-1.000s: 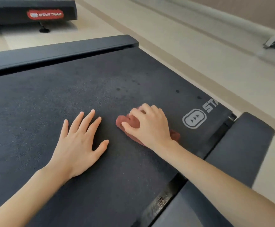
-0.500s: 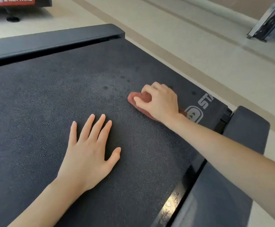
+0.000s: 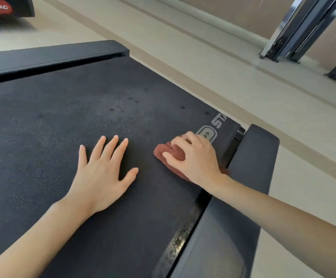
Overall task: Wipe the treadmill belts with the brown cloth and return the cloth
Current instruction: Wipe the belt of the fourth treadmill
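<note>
On treadmill belt point(image 3: 63, 117): left hand point(image 3: 101, 173) flat, empty; right grip point(image 3: 197, 157) round brown cloth point(image 3: 176, 151), perhaps half hidden.

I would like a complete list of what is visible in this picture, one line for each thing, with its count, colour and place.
treadmill belt: one, black, fills the middle
brown cloth: one, reddish brown, on the belt near its right edge
logo: one, grey, on the belt, partly hidden by the hand
side rails: two, dark grey, one right of the belt, one along its far edge
second treadmill: one, black with red label, top left
floor: beige
metal frame: one, silver and dark, top right
left hand: flat on the belt
right hand: grips the cloth
</note>
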Motion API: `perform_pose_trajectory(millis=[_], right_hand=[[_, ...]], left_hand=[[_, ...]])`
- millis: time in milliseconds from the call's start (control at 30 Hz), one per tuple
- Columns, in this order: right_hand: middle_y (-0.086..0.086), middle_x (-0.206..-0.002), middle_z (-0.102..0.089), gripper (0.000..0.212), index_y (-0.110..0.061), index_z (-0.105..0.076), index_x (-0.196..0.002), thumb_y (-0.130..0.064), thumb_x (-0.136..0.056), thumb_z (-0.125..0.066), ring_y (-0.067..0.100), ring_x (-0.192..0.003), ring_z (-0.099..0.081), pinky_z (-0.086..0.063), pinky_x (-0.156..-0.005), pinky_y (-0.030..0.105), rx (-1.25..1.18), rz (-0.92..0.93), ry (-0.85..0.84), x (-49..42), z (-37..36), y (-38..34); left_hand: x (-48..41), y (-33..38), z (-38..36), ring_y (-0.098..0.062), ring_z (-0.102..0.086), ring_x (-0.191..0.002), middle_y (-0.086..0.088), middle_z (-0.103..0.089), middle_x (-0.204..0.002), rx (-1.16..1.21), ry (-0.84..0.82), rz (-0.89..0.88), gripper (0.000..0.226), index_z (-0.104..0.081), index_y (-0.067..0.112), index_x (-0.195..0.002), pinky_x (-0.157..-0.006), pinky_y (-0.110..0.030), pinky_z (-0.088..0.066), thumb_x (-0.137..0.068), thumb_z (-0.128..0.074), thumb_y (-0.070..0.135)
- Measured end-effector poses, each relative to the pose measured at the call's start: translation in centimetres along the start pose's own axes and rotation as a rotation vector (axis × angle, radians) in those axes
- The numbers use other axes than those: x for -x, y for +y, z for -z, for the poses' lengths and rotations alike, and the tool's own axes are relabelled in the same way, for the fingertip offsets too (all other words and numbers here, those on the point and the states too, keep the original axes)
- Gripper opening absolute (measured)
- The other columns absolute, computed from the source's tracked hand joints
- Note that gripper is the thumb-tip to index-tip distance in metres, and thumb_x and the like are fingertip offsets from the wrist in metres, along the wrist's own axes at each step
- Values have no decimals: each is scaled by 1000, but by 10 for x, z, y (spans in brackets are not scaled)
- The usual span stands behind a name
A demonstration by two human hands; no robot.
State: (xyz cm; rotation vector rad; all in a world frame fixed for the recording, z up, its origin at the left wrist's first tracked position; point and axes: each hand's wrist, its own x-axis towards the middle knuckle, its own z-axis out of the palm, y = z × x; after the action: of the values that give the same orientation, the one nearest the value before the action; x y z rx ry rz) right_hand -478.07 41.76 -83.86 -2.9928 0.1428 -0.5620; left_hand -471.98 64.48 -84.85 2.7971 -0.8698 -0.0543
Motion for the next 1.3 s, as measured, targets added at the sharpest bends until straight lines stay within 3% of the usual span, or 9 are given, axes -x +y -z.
perform_pose_trajectory(millis=[200, 400, 567, 700, 867, 1100, 1167, 1300], right_hand=[[-2, -80, -59, 38, -24, -67, -83, -57, -80, -47, 21, -72, -57, -41, -61, 28, 38, 77, 104, -7, -8, 18], [-1, -88, -62, 35, -27, -65, -90, -58, -82, -52, 25, -83, -58, -32, -66, 27, 54, -15, 105, -103, -41, 87], [-8, -88, -59, 37, -32, -62, -92, -62, -78, -46, 23, -89, -58, -31, -70, 27, -33, 25, 83, -181, -60, 139], [-2, -94, -62, 38, -31, -63, -93, -63, -79, -47, 28, -90, -59, -35, -71, 30, -33, 33, 68, -214, -68, 157], [7, -99, -64, 40, -27, -64, -98, -61, -85, -47, 33, -90, -59, -42, -77, 35, 16, 43, 42, -186, -56, 155], [2, -84, -58, 31, -23, -65, -84, -52, -80, -54, 24, -74, -53, -45, -66, 34, -184, 403, 83, -48, -8, 145], [0, -84, -59, 30, -23, -67, -83, -51, -79, -57, 21, -75, -54, -46, -66, 34, -238, 508, 76, -42, -9, 144], [-4, -78, -61, 30, -22, -70, -78, -51, -76, -60, 18, -71, -57, -46, -63, 32, -314, 520, 73, -85, -24, 134]], left_hand=[[-36, 45, -11, -17, 8, -144, 5, 1, -158, 11, -5, -126, 75, 0, 25, -150, -116, -49, 3, -86, -12, 63], [-44, 30, -16, -15, 4, -145, 2, -6, -158, -32, 29, -90, 84, -11, 21, -150, -118, -41, 3, -79, 3, 64], [-39, 33, -15, -20, -16, -143, -2, -28, -152, 2, 32, -98, 70, -35, 18, -143, -116, -46, -14, -88, -19, 58], [-40, 40, -10, -10, -5, -144, 8, -17, -155, 6, 6, -41, 71, -26, 27, -146, -118, -38, -3, -86, -14, 62], [-51, 76, -10, -7, 7, -143, 10, -9, -156, 0, 12, 147, 77, -20, 30, -148, -118, -40, 5, -80, -7, 65], [-86, 116, -22, -10, 8, -144, 7, -4, -157, -73, 10, 192, 82, -12, 25, -149, -118, -40, 6, -78, 2, 63], [-78, 102, -20, -7, 5, -143, 10, -8, -156, -67, 12, 166, 77, -16, 29, -148, -118, -42, 3, -81, -2, 65], [-69, 82, -14, -2, 0, -143, 17, -13, -154, -12, -6, 147, 67, -19, 37, -146, -118, -42, 0, -86, -11, 65]])
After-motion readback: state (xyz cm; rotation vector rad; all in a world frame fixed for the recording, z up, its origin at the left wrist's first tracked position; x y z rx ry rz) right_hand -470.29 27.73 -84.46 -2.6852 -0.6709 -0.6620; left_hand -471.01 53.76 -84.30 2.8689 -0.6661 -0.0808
